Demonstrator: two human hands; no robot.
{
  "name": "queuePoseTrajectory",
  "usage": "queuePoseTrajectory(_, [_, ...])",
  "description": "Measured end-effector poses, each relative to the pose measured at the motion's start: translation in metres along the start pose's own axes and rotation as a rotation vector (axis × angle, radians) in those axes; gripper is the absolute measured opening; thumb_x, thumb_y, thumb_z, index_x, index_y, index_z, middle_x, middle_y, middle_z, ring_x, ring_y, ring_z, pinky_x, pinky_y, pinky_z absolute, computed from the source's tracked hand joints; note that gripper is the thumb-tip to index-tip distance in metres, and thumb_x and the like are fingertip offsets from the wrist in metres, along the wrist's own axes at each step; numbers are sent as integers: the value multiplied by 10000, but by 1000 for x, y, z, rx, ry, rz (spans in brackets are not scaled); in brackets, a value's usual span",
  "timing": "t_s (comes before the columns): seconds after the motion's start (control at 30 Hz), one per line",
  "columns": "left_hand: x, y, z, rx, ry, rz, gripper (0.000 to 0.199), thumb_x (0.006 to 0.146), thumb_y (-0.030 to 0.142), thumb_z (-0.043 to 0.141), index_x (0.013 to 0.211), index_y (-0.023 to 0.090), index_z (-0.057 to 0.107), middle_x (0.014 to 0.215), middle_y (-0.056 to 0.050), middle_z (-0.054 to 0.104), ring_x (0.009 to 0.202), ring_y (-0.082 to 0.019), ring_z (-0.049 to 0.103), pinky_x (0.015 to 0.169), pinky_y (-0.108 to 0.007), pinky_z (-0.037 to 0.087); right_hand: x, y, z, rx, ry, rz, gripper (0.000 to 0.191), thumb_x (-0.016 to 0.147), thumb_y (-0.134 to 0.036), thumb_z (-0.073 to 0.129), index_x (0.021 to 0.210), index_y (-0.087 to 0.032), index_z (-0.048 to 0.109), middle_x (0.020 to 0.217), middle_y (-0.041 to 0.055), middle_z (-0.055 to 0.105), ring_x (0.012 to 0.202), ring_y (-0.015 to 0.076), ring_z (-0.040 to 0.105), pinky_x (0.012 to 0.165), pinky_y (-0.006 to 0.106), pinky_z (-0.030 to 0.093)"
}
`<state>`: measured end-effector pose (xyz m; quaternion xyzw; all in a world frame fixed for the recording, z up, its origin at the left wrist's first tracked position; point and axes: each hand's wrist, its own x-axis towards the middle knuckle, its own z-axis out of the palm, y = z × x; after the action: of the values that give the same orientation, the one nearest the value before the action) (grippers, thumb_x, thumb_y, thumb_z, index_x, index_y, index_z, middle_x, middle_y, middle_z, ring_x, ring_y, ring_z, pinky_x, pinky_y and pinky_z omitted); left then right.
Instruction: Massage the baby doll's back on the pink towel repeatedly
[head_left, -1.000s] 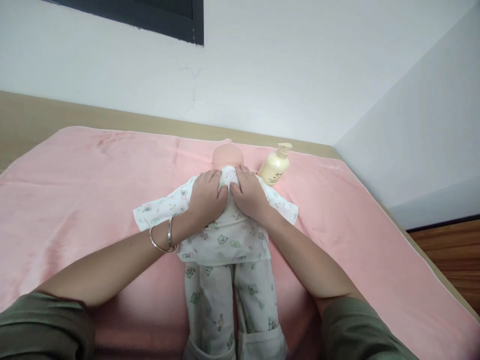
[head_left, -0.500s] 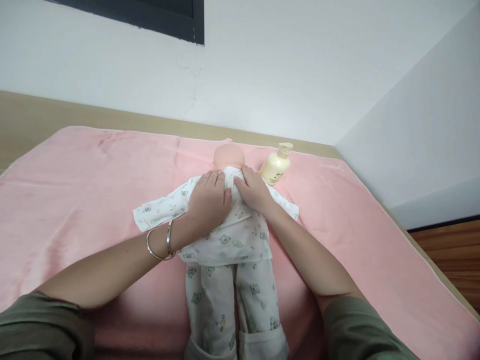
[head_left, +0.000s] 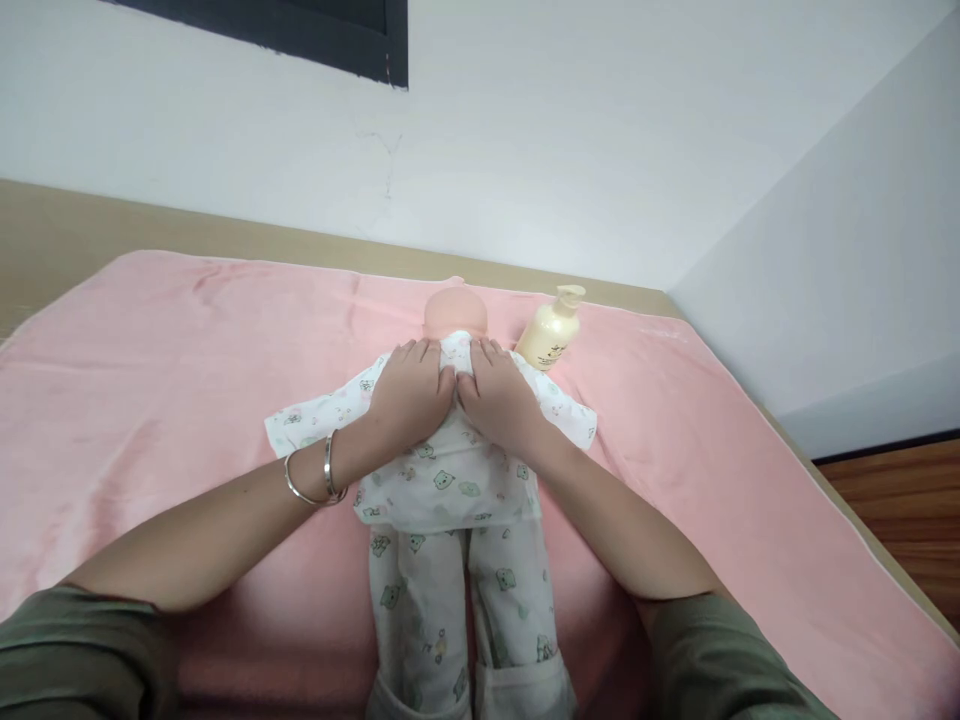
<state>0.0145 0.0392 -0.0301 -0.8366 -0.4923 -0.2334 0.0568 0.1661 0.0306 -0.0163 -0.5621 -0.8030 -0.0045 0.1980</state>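
A baby doll (head_left: 454, 312) lies on a pink blanket (head_left: 187, 380), its bald head toward the wall and its face hidden. It wears a white printed top (head_left: 450, 495) and matching trousers (head_left: 506, 590). My left hand (head_left: 412, 392) rests flat on the left side of the doll's upper back, fingers stretched toward its head. On the other side my right hand (head_left: 496, 398) lies flat in the same way. The two thumbs are close together at the middle. Neither hand grasps anything.
A pale yellow pump bottle (head_left: 551, 330) leans or stands just beyond my right hand, near the doll's shoulder. Behind the blanket runs a wooden edge (head_left: 315, 238) against the white wall (head_left: 525, 150). A brown wooden panel (head_left: 900, 510) shows at the right.
My right hand has shifted down from the doll's neck and shoulder onto its upper back. My left hand has moved slightly up and left, and the thumbs are now nearly together.
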Motion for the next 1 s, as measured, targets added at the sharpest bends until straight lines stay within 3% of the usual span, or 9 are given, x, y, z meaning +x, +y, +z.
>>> queuePoseTrajectory(0.17, [-17,18,3,-43,121,-75,472,959,242,351,1325,-6,517,1370,-271,551,1317,-378,476,1119,-558,388,21,20,0,93,-13,39,415,976,-309,363,1212,-77,615,1261,197,663,1232,329,574,1100,492,442])
queuePoseTrajectory(0.3, [-10,12,2,-49,91,-53,406,935,223,358,1207,23,585,1243,-250,616,1222,-366,539,1087,-522,419,15,15,2,17,19,29,483,977,-281,338,1300,-11,576,1367,242,605,1318,349,529,1149,515,398])
queuePoseTrajectory(0.4, [3,0,-1,-113,15,-82,283,918,187,335,965,139,610,993,-175,661,981,-311,613,926,-471,498,-3,-1,-1,-82,30,-20,565,980,-255,330,1410,88,457,1467,308,496,1400,389,453,1192,546,336])
queuePoseTrajectory(0.5, [11,-7,-2,-166,-21,-148,267,918,163,309,857,195,567,891,-129,657,847,-278,612,810,-436,518,-17,-13,-4,-109,32,-58,593,992,-261,321,1453,104,399,1502,322,447,1435,398,413,1211,546,315])
queuePoseTrajectory(0.6, [7,-3,-1,-77,-5,-118,313,922,152,293,888,161,604,932,-163,668,900,-305,621,856,-466,515,-12,-11,-4,-73,20,-71,579,979,-244,320,1437,95,421,1498,316,456,1437,384,412,1206,546,331])
queuePoseTrajectory(0.67, [-1,4,1,-2,30,-69,377,938,167,280,1029,73,634,1061,-225,669,1032,-347,613,964,-512,483,-1,-1,-2,-15,4,-42,546,966,-241,332,1392,65,483,1466,290,506,1413,366,444,1193,528,359])
queuePoseTrajectory(0.73, [-10,13,3,11,87,-55,452,958,203,287,1224,-18,577,1244,-277,623,1206,-384,558,1070,-551,426,12,12,0,46,-8,15,501,964,-263,343,1322,13,559,1397,251,582,1362,342,500,1175,500,388])
queuePoseTrajectory(0.83, [-20,22,6,-38,134,-86,517,966,238,326,1387,-26,468,1427,-274,525,1380,-382,449,1151,-559,373,25,27,4,75,-15,70,490,980,-313,348,1300,-25,583,1368,227,610,1342,327,520,1170,484,395])
queuePoseTrajectory(1.0, [-12,14,6,-180,137,-116,450,910,221,372,1270,30,564,1298,-234,598,1261,-347,531,1104,-524,432,15,16,3,-1,-2,43,503,991,-273,328,1352,9,535,1422,260,557,1374,356,484,1168,531,375])
